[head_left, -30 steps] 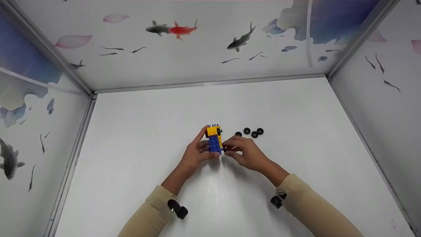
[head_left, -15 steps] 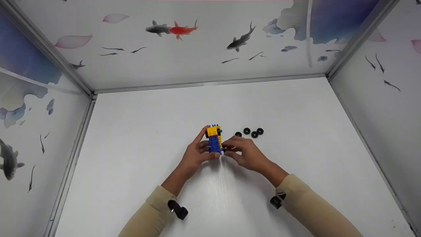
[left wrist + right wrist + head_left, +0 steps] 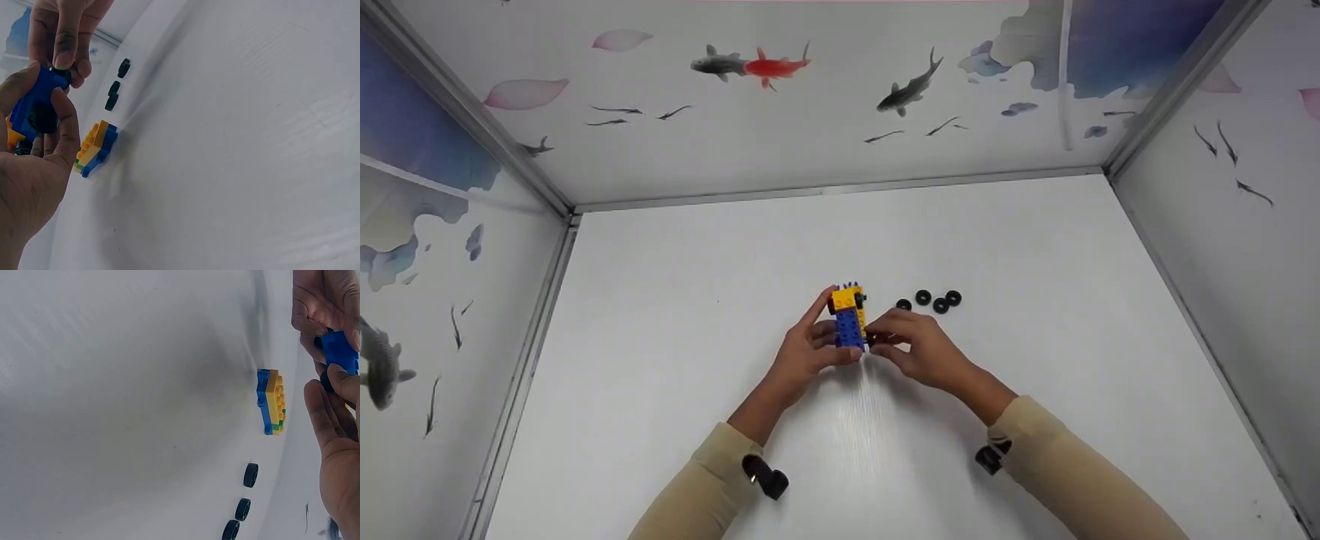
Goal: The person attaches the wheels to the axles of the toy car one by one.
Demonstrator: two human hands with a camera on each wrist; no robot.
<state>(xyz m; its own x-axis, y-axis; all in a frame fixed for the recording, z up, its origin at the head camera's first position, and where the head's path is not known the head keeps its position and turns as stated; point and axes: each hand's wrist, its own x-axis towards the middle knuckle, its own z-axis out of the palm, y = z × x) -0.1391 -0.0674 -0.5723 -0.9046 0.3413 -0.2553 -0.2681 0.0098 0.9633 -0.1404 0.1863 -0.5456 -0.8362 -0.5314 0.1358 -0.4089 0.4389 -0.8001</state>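
Observation:
My left hand grips a small toy car of blue and yellow building bricks, thumb at the near end and index finger along the far left side. Black wheels sit on it; one wheel faces the left wrist camera. My right hand pinches a black wheel against the car's near right corner; the fingers partly cover it, and I cannot tell whether it is fully seated. A second brick build, yellow over blue with a bit of green, stands on the table below the held car.
Several loose black wheels lie on the white table, just beyond my right hand. Walls printed with fish surround the table on the left, back and right. Each sleeve cuff carries a black wrist camera.

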